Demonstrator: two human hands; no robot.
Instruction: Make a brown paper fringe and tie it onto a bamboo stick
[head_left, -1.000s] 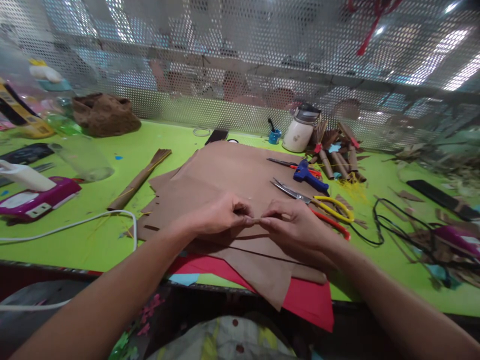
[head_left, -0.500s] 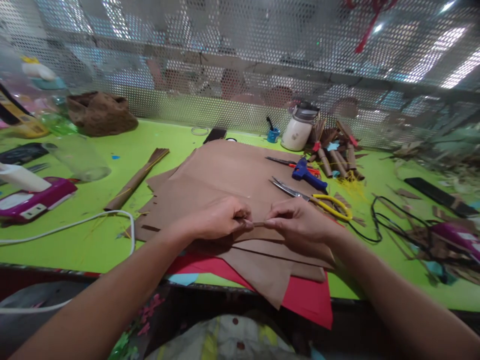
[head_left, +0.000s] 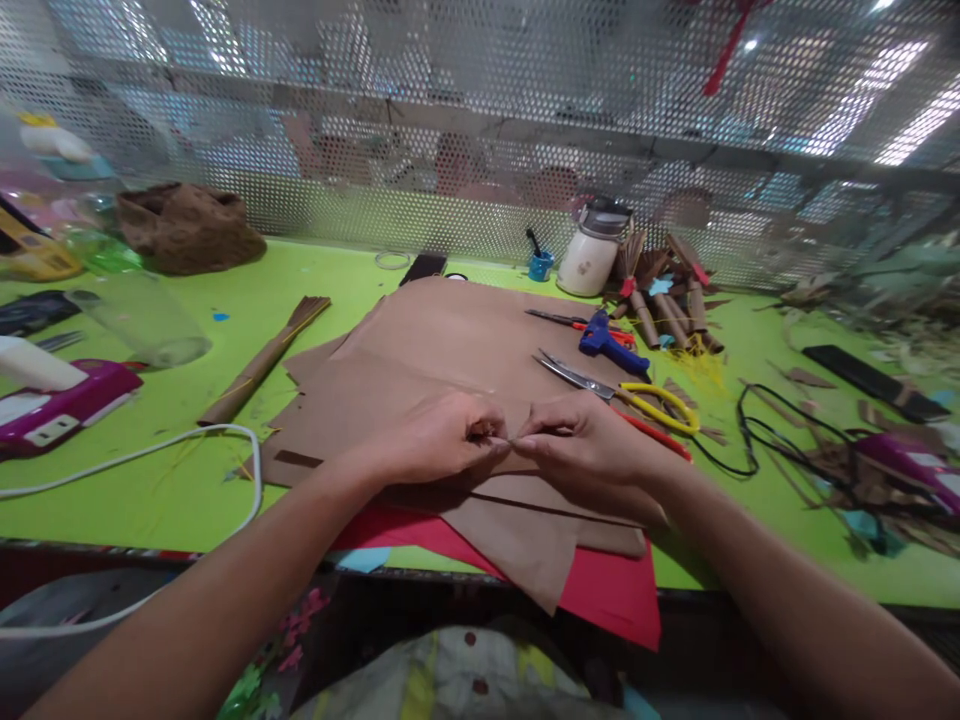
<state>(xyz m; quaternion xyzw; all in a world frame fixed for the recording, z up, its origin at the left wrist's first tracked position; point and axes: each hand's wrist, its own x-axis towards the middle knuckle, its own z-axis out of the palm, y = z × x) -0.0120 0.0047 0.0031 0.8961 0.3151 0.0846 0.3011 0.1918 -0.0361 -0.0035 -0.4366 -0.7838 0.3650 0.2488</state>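
Observation:
My left hand (head_left: 450, 432) and my right hand (head_left: 581, 430) meet fingertip to fingertip above a stack of brown paper sheets (head_left: 420, 340). Both pinch a thin brown paper strip (head_left: 511, 443), of which only a sliver shows between the fingers. Beneath the brown sheets, red paper (head_left: 611, 600) sticks out at the table's front edge. Yellow-handled scissors (head_left: 660, 408) lie on the paper just beyond my right hand. Further back rest a blue glue gun (head_left: 611, 343) and a second, dark-bladed pair of scissors (head_left: 559, 318).
A rolled brown paper bundle (head_left: 259, 365) lies left on the green table (head_left: 360, 280). Behind are a white jar (head_left: 592, 255), a blue pot (head_left: 540, 264) and several tied paper rolls (head_left: 671, 305). A white cable (head_left: 255, 460) curves at left; a black cable (head_left: 750, 430) loops among scraps at right.
My hands have drawn together, so the strip's visible stretch between the fingertips has shrunk. The whole view has shifted slightly.

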